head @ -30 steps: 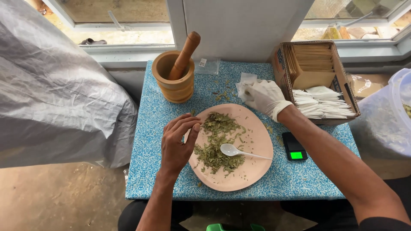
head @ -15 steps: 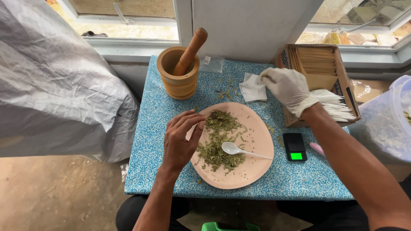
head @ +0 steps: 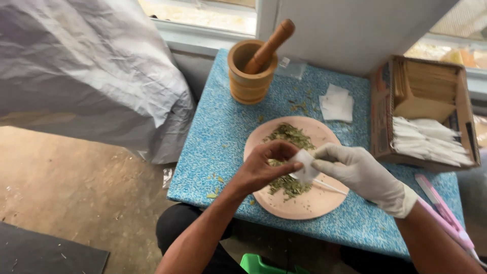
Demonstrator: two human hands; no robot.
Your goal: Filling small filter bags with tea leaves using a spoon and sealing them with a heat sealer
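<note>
Thumb and forefinger of the bare left hand [head: 267,167] pinch one edge of a small white paper sachet [head: 306,165], while the fingers of the gloved right hand [head: 362,175] grip its other edge — the two hands meet over the middle of a round pink plate [head: 304,205]. The remaining left fingers curl loosely inward; those of the right hand, in a white glove, are bunched around the sachet's side.

Beneath the hands, a heap of dried green leaves [head: 289,137] is spread across the plate, partly hidden by the left hand. The thin handle of a white plastic spoon [head: 329,186] pokes out from under the sachet, lying on the plate; its bowl cannot be seen.

The plate rests on a small table covered in a blue speckled cloth [head: 213,137], with stray leaf bits scattered over it. At the far side stands a wooden mortar [head: 249,76] with a wooden pestle [head: 269,45] leaning in it — tilted toward the window. A little stack of white sachets [head: 337,103] lies flat just beyond the plate. To the right, an open cardboard box [head: 423,119] holds rows of white sachets and brown paper envelopes. A pink tool [head: 441,208] lies on the table's right edge near the forearm. A grey plastic sheet [head: 86,71] covers something bulky left of the table.
</note>
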